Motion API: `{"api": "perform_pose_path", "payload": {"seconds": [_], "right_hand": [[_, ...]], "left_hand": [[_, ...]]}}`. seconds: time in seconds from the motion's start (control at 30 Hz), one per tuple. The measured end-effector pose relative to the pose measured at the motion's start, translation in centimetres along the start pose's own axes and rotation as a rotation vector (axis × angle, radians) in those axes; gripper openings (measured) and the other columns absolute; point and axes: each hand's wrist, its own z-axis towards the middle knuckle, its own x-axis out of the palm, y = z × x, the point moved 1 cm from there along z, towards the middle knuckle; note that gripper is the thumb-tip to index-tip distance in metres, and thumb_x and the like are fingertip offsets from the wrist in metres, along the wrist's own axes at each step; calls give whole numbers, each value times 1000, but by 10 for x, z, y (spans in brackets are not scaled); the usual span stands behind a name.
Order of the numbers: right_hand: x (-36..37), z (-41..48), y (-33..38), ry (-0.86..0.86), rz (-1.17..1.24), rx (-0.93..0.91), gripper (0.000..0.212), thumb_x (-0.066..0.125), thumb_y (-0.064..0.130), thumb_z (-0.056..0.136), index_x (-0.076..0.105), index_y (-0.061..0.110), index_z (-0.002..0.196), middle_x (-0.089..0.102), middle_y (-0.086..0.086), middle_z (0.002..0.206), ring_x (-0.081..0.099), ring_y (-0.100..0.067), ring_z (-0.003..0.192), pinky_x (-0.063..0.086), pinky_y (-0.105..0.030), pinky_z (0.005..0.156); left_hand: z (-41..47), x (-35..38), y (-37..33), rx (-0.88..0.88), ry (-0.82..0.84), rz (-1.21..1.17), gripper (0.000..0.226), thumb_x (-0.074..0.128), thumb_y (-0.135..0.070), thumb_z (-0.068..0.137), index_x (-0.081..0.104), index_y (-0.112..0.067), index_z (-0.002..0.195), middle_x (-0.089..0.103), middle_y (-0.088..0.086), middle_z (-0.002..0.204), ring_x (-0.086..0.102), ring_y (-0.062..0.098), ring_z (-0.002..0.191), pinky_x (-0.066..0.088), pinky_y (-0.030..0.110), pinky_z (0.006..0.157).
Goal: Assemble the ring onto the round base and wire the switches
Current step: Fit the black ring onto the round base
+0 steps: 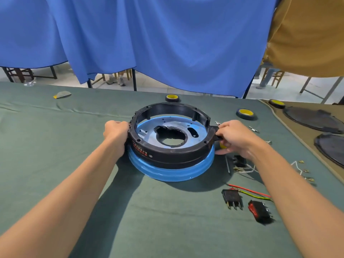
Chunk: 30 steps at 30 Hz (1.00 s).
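Ring: black ring [167,151] flat on the blue round base [167,174], mid-desk [55,146], opening up, tab [216,129] pointing right.
Left hand [116,131]: grips ring's left rim.
Right hand [232,135]: pinches the tab (thumb lower, beside base).

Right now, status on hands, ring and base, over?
Left hand grips ring at left, right hand at its right tab. Ring on base. Switches loose at right, nothing blocking.

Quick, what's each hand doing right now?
Left hand: grips the ring on its left side.
Right hand: grips the ring's tab on the right side.
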Motion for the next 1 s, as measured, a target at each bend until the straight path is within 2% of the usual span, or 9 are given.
{"api": "perform_pose_path", "payload": {"seconds": [0.13,0.27,0.4,0.5,0.6,0.67,0.73,0.87,1.0], "right_hand": [[-4,6,-2,105,-10,13,16,43,0,96,57,0,89,46,-4,61,39,-8,40,61,-40,62],[-7,14,-1,148,-87,15,15,47,-1,95,59,-3,87,55,-12,76,53,-17,57,60,-37,62],[-13,22,-2,22,-291,-82,23,45,6,95,65,-6,92,66,-18,80,65,-22,65,58,-32,60],[-15,27,1,-137,-400,-247,38,44,33,97,63,-1,95,62,-7,77,58,-21,72,52,-39,75],[-6,23,7,-142,-261,-307,31,45,52,95,62,27,104,66,4,111,61,-18,105,48,-46,97],[-1,22,9,-119,-228,-298,30,47,52,94,59,30,111,63,5,119,59,-17,111,47,-46,99],[1,20,8,-107,-243,-297,32,52,45,94,61,26,118,64,5,118,60,-16,109,50,-41,96],[5,21,6,-173,-291,-373,16,56,31,95,66,25,107,67,4,100,61,-10,89,49,-15,61],[7,22,7,-196,-355,-393,18,54,30,96,65,24,109,65,6,96,58,-2,79,46,-15,58]], "left_hand": [[7,6,3,-7,13,-29,36,46,6,74,33,-16,50,32,4,49,27,23,67,26,32,53],[9,6,3,0,49,-39,34,53,5,78,41,-14,52,40,5,56,34,25,72,31,34,58],[8,2,-1,-17,139,-96,30,62,-24,94,58,-12,67,58,5,56,52,23,54,43,29,58],[7,-3,-5,-37,201,-115,34,58,-37,96,59,-12,72,61,-1,51,55,17,46,44,28,54],[4,-2,-5,27,223,-103,35,58,-41,95,66,-10,80,66,1,58,58,19,52,45,30,58],[1,1,-7,80,256,-127,34,57,-42,96,70,-12,87,72,5,71,63,22,60,49,31,62],[-1,4,-8,136,289,-152,34,56,-44,96,73,-15,88,76,6,81,70,19,67,54,31,68],[-1,5,-4,184,301,-163,42,50,-51,96,74,-17,93,77,4,85,73,17,75,53,33,72],[-3,3,-2,224,291,-147,49,48,-55,96,79,-22,78,77,0,84,74,14,75,52,30,71]]}}
